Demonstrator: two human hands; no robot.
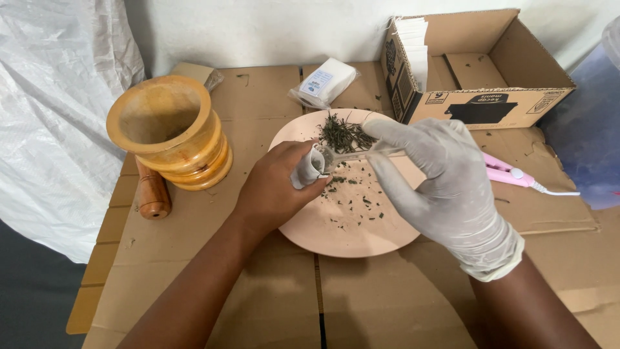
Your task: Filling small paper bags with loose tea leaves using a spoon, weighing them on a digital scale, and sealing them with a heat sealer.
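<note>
Bare left hand [274,187] pinching a small white sachet [307,169], gloved right hand [445,187] gripping a clear spoon [349,156], dried herbs [344,136] on pink plate [336,232]

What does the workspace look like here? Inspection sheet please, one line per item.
Surface: flattened cardboard covers the table.
Job's things: pink plate with a pile of dried green herb and loose flakes; small white sachet; clear spoon at the sachet's mouth.
Clutter: wooden mortar, pestle lying beside it, white packet, open carton holding white sheets.
Grips: bare left hand holds the sachet; gloved right hand holds the spoon.
Cables: white cord runs off the pink tool to the right.
Surroundings: white plastic sheet at left, pale wall behind, blue container at right.
</note>
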